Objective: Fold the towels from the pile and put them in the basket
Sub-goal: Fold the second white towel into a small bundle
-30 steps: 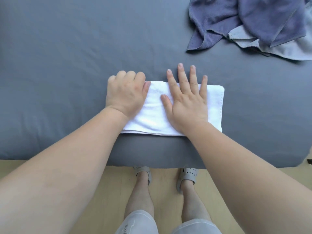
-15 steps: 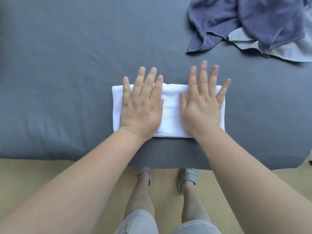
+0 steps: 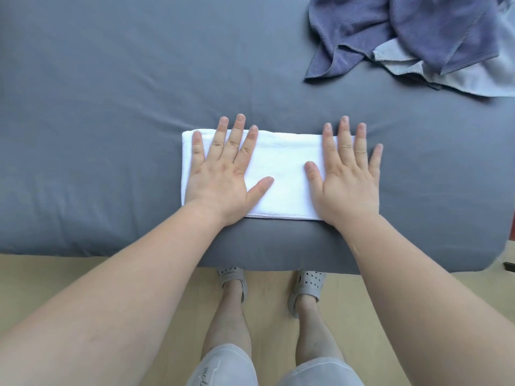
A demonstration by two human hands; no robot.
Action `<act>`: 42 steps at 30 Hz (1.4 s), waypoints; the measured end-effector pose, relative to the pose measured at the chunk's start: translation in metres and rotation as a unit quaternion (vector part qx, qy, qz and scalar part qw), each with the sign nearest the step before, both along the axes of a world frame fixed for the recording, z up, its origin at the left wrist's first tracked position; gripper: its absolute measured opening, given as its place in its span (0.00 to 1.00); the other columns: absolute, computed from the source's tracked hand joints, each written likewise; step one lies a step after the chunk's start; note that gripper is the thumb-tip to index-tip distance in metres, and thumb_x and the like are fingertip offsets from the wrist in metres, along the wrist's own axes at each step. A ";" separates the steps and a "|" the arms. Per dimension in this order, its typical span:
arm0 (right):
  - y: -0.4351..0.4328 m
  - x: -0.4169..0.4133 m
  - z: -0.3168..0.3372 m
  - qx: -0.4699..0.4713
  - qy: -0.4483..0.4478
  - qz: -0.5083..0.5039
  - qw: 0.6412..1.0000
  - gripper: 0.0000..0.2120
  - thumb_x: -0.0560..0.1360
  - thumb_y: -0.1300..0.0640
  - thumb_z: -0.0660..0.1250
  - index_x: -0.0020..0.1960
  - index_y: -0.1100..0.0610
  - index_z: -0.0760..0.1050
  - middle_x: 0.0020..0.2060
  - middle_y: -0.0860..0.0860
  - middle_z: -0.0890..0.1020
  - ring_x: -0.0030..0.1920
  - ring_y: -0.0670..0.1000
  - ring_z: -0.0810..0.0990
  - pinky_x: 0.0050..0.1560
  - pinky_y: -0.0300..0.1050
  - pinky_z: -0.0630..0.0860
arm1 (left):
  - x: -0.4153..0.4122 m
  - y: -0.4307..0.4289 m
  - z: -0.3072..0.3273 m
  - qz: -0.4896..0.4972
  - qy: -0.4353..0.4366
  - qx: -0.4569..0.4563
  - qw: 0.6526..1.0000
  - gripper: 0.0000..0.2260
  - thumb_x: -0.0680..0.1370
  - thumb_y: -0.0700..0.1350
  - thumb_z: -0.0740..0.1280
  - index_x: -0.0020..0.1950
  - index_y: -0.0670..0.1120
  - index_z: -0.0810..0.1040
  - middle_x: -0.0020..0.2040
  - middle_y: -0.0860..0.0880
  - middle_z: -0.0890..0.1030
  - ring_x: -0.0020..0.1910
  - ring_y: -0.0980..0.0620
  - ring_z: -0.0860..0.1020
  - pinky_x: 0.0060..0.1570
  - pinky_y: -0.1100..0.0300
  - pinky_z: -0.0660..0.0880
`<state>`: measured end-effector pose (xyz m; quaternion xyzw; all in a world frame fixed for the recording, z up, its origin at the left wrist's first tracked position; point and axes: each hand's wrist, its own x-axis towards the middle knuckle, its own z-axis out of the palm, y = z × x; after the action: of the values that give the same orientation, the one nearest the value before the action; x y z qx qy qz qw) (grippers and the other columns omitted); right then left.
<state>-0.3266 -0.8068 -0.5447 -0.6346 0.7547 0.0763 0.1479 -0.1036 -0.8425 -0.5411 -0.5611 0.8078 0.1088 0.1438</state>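
Both hands — left hand [image 3: 220, 174], right hand [image 3: 348, 176] — are pressing flat, fingers straight, on the white towel [image 3: 281, 174] at the bed's [image 3: 111, 107] near edge, smoothing a fold; next probably another fold. Pile [image 3: 412, 37] far right.

The only lettering I can find from here is on the light grey shorts [image 3: 223, 366], at the near edge of the view, on the leg to the left. It is a dark, slanted cursive script printed close to the hem, running up along the leg rather than across it. The bottom edge of the view cuts it off. The first letters look like "mot", but I cannot read the rest or tell the whole word.
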 end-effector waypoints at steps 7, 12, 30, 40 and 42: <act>0.000 0.021 0.028 -0.046 0.024 0.033 0.998 0.34 0.82 0.38 0.43 0.82 0.53 0.41 0.82 0.53 0.41 0.80 0.58 0.36 0.76 0.68 0.35 | 0.039 0.020 0.013 0.004 0.019 -0.038 0.999 0.33 0.80 0.66 0.42 0.81 0.53 0.39 0.81 0.46 0.36 0.79 0.44 0.36 0.74 0.37 0.34; 0.008 0.086 0.028 -0.051 -0.033 0.118 0.991 0.36 0.82 0.35 0.43 0.83 0.53 0.41 0.82 0.52 0.41 0.81 0.58 0.37 0.77 0.64 0.34 | 0.047 0.031 0.022 0.137 0.101 -0.035 0.985 0.26 0.82 0.61 0.48 0.80 0.61 0.51 0.81 0.37 0.44 0.80 0.38 0.42 0.76 0.40 0.39; 0.007 0.095 0.003 0.048 -0.038 0.086 0.994 0.37 0.81 0.33 0.38 0.80 0.52 0.30 0.79 0.49 0.30 0.77 0.54 0.26 0.77 0.64 0.32 | 0.048 0.014 0.040 0.287 0.342 0.060 0.893 0.27 0.77 0.37 0.66 0.76 0.48 0.68 0.76 0.50 0.59 0.74 0.55 0.61 0.66 0.66 0.60; 0.004 0.075 0.017 0.053 -0.181 0.101 0.977 0.35 0.82 0.35 0.41 0.81 0.50 0.34 0.79 0.45 0.32 0.77 0.48 0.26 0.77 0.58 0.30 | 0.015 0.012 0.085 0.287 0.356 0.034 0.889 0.27 0.77 0.34 0.63 0.77 0.45 0.67 0.72 0.49 0.63 0.64 0.60 0.65 0.54 0.78 0.60; 0.008 0.062 0.025 0.019 -0.245 0.097 0.965 0.34 0.83 0.38 0.44 0.83 0.52 0.40 0.81 0.46 0.37 0.79 0.48 0.30 0.78 0.56 0.33 | -0.002 0.018 0.098 0.240 0.364 -0.009 0.900 0.28 0.76 0.32 0.63 0.76 0.44 0.68 0.71 0.47 0.64 0.63 0.60 0.64 0.55 0.78 0.60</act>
<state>-0.2643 -0.7992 -0.5194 -0.7011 0.6289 -0.0530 0.3320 -0.1054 -0.8241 -0.4431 -0.6608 0.6455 0.3294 -0.1953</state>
